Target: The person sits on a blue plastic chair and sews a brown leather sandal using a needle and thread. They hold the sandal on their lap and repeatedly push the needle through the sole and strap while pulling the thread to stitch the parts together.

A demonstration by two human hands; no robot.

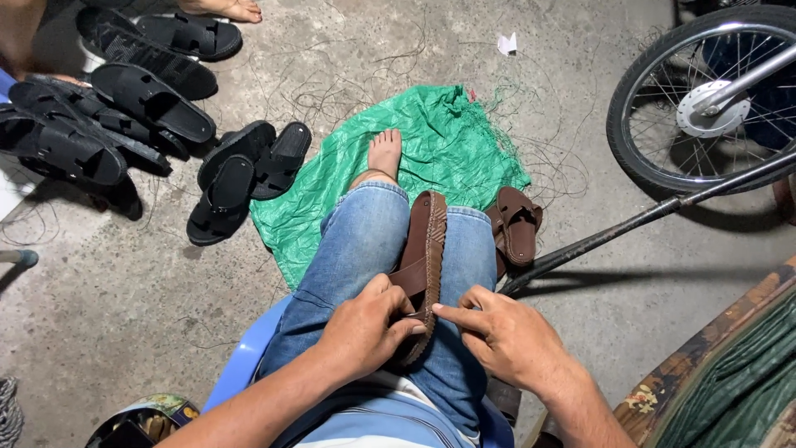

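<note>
- A brown sandal [423, 270] lies on edge between the person's jean-clad knees, stitched sole rim facing right.
- The left hand [365, 328] is clenched around its near end, grasping the strap.
- The right hand [506, 336] rests just beside, forefinger touching the sole edge, grip released.
- A second brown sandal [516, 228] lies farther right on a green sheet [448, 141]; black sandals [149, 108] are piled far left.

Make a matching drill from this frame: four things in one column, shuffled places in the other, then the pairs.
Things
1. brown sandal
2. second brown sandal
3. black sandals
4. bicycle wheel

Places
A. upper right, over the concrete
B. on the person's lap, on edge, gripped by the left hand and touched by the right hand
C. heaped at the upper left of the floor
D. on the floor at the right edge of the green sheet

Pairs: 1-B, 2-D, 3-C, 4-A
</note>
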